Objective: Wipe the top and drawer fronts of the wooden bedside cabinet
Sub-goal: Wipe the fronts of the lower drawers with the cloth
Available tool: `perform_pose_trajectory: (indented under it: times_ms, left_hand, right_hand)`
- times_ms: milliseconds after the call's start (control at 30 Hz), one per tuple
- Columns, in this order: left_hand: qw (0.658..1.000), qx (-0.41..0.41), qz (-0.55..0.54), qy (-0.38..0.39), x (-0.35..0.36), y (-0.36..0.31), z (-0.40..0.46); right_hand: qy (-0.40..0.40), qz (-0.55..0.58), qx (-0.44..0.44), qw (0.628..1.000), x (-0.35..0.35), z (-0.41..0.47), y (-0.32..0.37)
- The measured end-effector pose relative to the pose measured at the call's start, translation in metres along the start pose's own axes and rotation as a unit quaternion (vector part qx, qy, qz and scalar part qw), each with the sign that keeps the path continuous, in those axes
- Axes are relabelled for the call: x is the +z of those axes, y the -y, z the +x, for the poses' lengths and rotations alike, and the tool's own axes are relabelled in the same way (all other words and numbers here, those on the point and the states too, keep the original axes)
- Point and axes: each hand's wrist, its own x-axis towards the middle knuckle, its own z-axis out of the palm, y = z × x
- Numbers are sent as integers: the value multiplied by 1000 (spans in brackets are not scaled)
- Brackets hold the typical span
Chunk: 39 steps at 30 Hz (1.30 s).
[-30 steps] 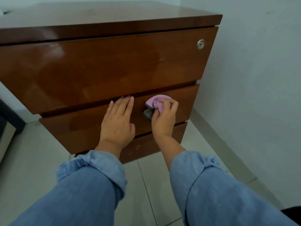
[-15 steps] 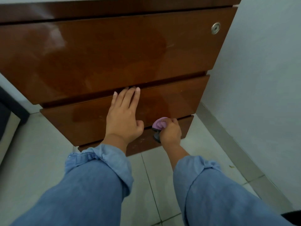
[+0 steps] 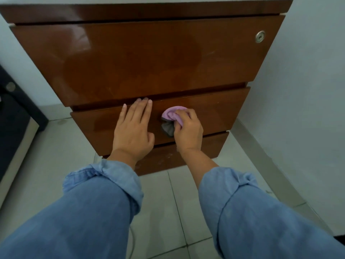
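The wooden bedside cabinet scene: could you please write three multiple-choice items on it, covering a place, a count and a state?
1. Where is the cloth pressed?
A. cabinet top
B. middle drawer front
C. floor

2. How many drawer fronts show?
A. two
B. three
C. four

3. How is the left hand?
A. flat, fingers extended
B. fisted
C. gripping the cloth

Answers:
1 B: the right hand holds it bunched against the middle drawer front.
2 B: top, middle and bottom fronts are stacked.
3 A: its palm rests open on the drawer.
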Motion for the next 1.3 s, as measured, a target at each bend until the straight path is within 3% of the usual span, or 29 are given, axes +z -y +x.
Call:
perform_pose_trajectory:
  times_ms: [133,333,600,767,900,1100,1300]
  left_hand:
    - [998,2,-39,-42,10,1,0]
    - [995,-8,-59,-75,22,0,1]
    - [997,-27,-46,-53,19,-7,1]
    - [999,-26,-24,-37,22,-4,2]
    - [999,-31,-17,-22,18,-6,-1]
    - [1000,-1,28,1,3,-2,-1]
    - [998,-30,47,-5,3,11,-7]
  right_hand:
    - [35,-13,41,998,24,-18,-15]
    - [5,-12,53,998,39,-30,-26]
    - [72,-42,186,979,55,-45,-48]
    - [186,-113,247,944,65,-43,-64]
    - [186,-55,163,967,50,-56,-51]
    - [53,4,-68,996,14,-19,3]
    - [37,-40,-97,994,14,7,26]
